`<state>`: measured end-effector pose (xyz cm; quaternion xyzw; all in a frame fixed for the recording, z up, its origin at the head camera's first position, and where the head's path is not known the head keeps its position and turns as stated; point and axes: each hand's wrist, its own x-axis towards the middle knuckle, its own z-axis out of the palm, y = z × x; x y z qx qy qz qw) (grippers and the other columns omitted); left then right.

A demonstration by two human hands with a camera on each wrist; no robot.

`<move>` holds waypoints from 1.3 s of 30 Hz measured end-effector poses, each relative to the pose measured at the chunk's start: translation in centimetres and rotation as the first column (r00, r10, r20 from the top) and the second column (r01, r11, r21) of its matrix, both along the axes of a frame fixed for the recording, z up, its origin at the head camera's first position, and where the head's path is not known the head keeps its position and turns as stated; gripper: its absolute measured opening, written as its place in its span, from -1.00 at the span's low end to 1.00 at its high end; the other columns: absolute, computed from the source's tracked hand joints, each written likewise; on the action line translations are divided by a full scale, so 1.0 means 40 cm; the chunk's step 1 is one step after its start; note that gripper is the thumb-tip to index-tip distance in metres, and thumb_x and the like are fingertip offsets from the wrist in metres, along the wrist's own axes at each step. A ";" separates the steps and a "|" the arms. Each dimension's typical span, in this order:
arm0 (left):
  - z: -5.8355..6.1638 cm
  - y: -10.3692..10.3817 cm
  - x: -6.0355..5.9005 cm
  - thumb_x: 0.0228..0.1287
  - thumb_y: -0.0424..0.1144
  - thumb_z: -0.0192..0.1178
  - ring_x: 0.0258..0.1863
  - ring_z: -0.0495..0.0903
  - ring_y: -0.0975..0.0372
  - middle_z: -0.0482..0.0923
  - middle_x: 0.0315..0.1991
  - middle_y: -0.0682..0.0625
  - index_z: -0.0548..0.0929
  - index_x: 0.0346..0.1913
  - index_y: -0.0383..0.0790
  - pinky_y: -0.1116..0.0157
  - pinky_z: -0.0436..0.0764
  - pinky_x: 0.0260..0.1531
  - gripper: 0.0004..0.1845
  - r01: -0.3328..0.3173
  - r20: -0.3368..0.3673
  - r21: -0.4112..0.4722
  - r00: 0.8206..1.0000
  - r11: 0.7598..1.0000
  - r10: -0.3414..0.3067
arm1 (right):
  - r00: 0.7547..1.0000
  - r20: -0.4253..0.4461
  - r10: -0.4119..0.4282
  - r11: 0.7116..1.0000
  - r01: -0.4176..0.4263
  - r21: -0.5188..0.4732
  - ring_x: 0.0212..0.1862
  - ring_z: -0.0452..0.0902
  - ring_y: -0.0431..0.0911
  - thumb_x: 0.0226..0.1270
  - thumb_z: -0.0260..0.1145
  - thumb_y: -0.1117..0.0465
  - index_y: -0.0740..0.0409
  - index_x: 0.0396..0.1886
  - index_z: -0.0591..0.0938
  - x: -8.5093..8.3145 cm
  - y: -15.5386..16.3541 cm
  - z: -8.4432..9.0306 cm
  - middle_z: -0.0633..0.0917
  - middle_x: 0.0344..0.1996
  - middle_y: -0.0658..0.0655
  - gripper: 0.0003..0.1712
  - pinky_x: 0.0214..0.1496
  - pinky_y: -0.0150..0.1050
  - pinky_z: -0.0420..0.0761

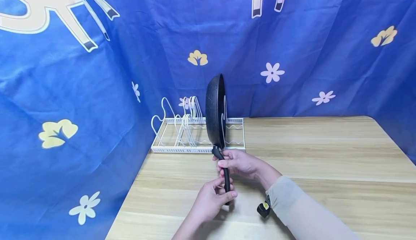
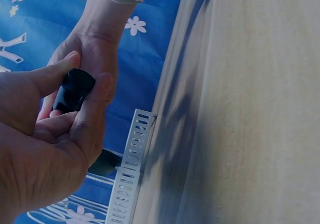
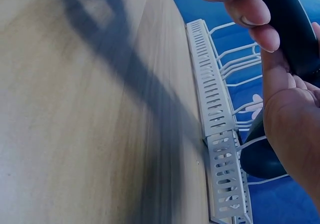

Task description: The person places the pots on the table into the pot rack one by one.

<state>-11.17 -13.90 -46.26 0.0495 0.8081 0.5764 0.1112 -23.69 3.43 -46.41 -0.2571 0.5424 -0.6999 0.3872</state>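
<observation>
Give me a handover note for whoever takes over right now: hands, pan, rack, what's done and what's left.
Left hand grips the lower end of the handle.
Right hand grips the handle higher up, near the pan.
Black frying pan is held on edge, upright, at the right part of the white wire rack on the wooden table.
Done: pan brought to the rack.
Left: seat it, if needed, then let go; whether it rests in a slot is unclear.
</observation>
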 end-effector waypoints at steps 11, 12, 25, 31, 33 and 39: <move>-0.015 -0.003 -0.024 0.31 -0.29 0.53 -0.18 0.84 0.24 0.85 -0.08 -0.17 0.69 0.23 -0.43 0.45 0.74 -0.20 -0.51 0.016 0.008 -0.015 1.000 1.000 -0.016 | 1.000 0.002 -0.011 1.000 0.011 -0.001 -0.23 0.70 -0.23 0.66 0.16 0.34 0.49 0.43 0.34 -0.015 -0.008 -0.015 0.77 -0.27 -0.07 -0.51 0.10 -0.26 0.68; -0.017 -0.003 -0.026 0.30 -0.30 0.53 -0.18 0.84 0.25 0.85 -0.10 -0.16 0.70 0.20 -0.43 0.45 0.74 -0.19 -0.53 0.020 0.004 -0.022 1.000 1.000 -0.020 | 1.000 0.002 -0.013 1.000 0.013 0.000 -0.22 0.70 -0.23 0.66 0.16 0.34 0.51 0.45 0.32 -0.015 -0.008 -0.015 0.77 -0.26 -0.07 -0.48 0.11 -0.26 0.68; -0.022 -0.031 -0.045 0.52 -0.26 0.33 -0.05 0.78 0.25 0.80 0.06 -0.34 0.66 0.23 -0.55 0.48 0.71 -0.04 -0.58 0.120 0.040 0.010 0.992 0.993 -0.120 | 0.999 0.027 -0.032 0.999 0.032 0.006 -0.15 0.76 -0.20 0.64 0.19 0.36 0.41 0.42 0.36 -0.004 -0.013 -0.022 0.82 -0.17 -0.04 -0.52 0.10 -0.25 0.76; -0.027 -0.035 -0.051 0.48 -0.30 0.36 -0.06 0.84 0.16 0.84 0.00 -0.27 0.68 0.19 -0.52 0.43 0.74 -0.05 -0.62 0.141 0.048 -0.057 0.989 0.988 -0.138 | 0.997 0.022 -0.077 0.997 0.077 0.032 -0.11 0.77 -0.20 0.60 0.26 0.35 0.35 0.38 0.44 0.004 -0.016 -0.039 0.83 -0.16 -0.04 -0.55 0.15 -0.24 0.76; -0.031 -0.034 -0.052 0.46 -0.30 0.38 -0.06 0.84 0.14 0.85 -0.02 -0.23 0.70 0.16 -0.49 0.40 0.74 -0.04 -0.65 0.133 0.031 -0.102 0.991 0.986 -0.131 | 0.995 0.021 -0.097 0.995 0.096 0.036 -0.07 0.77 -0.20 0.59 0.26 0.34 0.39 0.42 0.44 0.007 -0.018 -0.046 0.83 -0.15 -0.06 -0.50 0.19 -0.22 0.75; -0.038 -0.028 -0.057 0.42 -0.30 0.42 -0.07 0.84 0.12 0.86 -0.05 -0.15 0.76 0.05 -0.37 0.30 0.75 -0.01 -0.75 0.101 0.006 -0.192 0.995 0.976 -0.102 | 0.990 0.030 -0.135 0.990 0.133 0.043 -0.03 0.77 -0.22 0.57 0.26 0.36 0.54 0.58 0.27 0.012 -0.022 -0.061 0.83 -0.15 -0.07 -0.29 0.23 -0.25 0.73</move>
